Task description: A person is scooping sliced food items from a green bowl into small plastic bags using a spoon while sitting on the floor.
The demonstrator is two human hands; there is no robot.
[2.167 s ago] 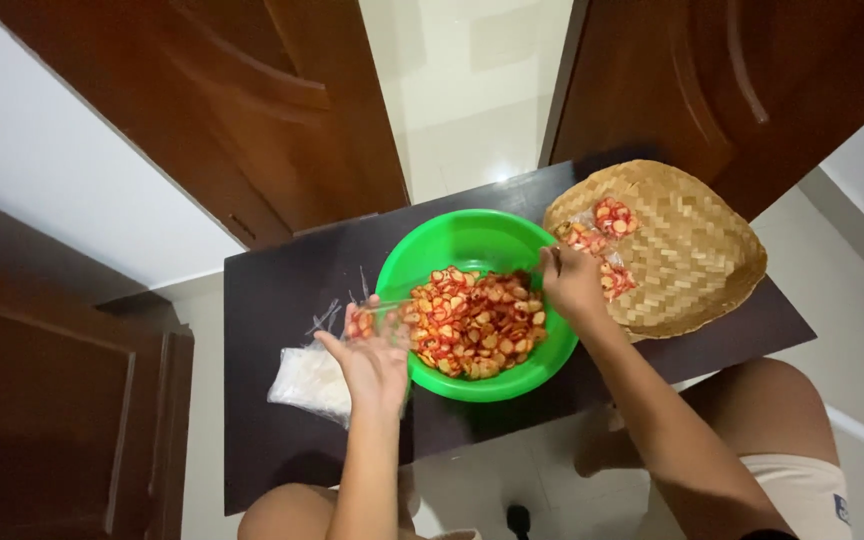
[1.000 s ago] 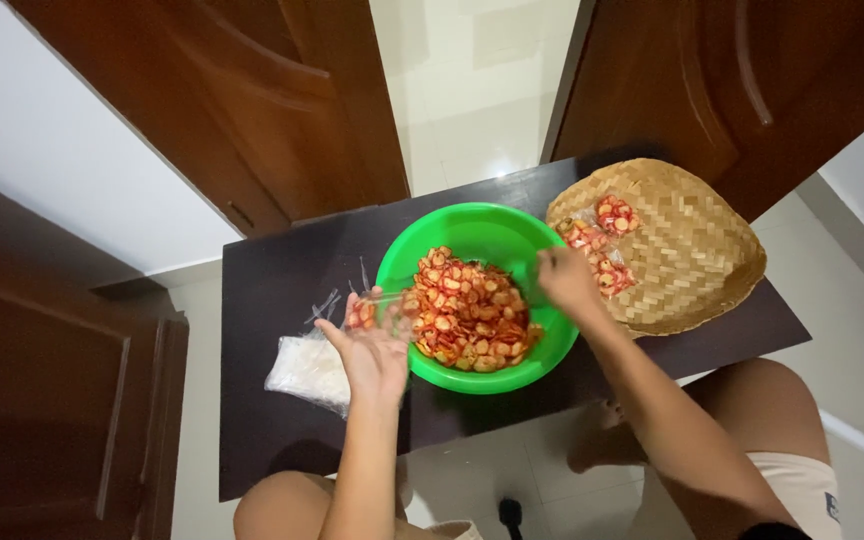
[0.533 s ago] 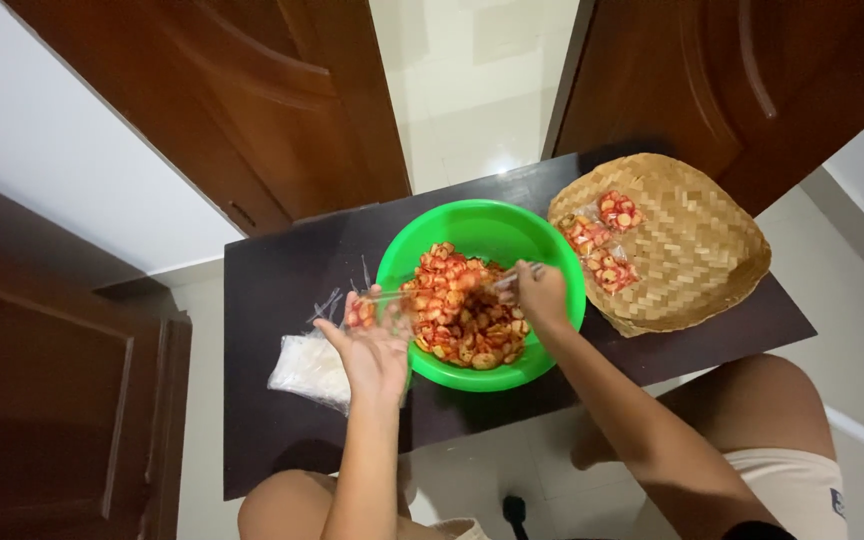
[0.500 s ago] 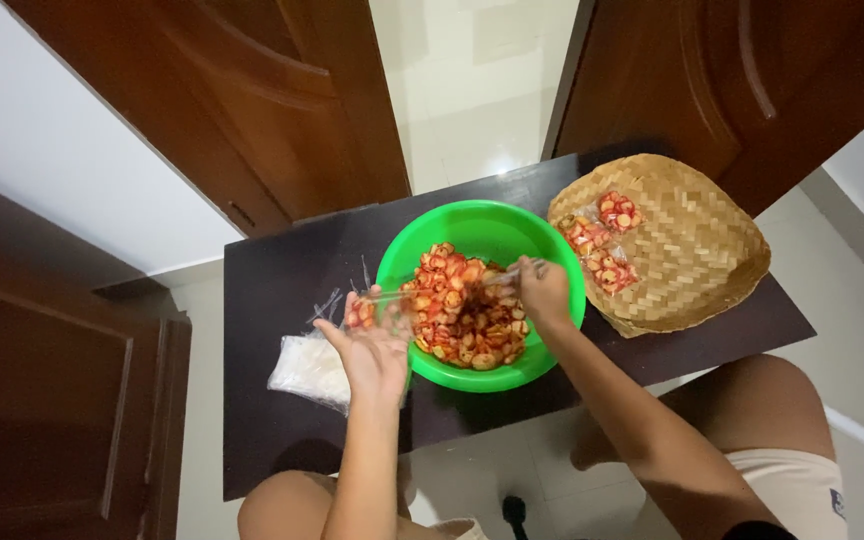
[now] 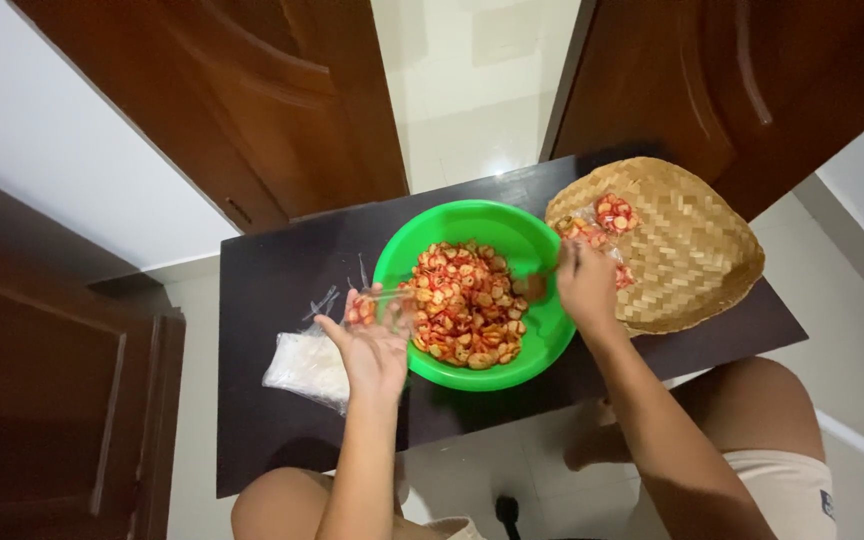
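A green plastic bowl (image 5: 542,345) full of red-orange snack chips (image 5: 462,305) sits mid-table. My left hand (image 5: 372,345) holds a small clear plastic bag (image 5: 377,305), partly filled with chips, against the bowl's left rim. My right hand (image 5: 584,288) hovers over the bowl's right rim, fingers closed on what looks like a small spoon (image 5: 535,285) pointing into the bowl. The spoon is blurred and partly hidden by the fingers.
A round woven bamboo tray (image 5: 692,250) at the right holds a few filled chip bags (image 5: 607,215). A stack of empty clear bags (image 5: 302,365) lies left of the bowl on the dark table (image 5: 272,270). Wooden doors stand behind; my knees are under the front edge.
My right hand reached from the bowl's right rim into the chips, then drew back to the right rim. The left hand has kept the bag at the left rim.
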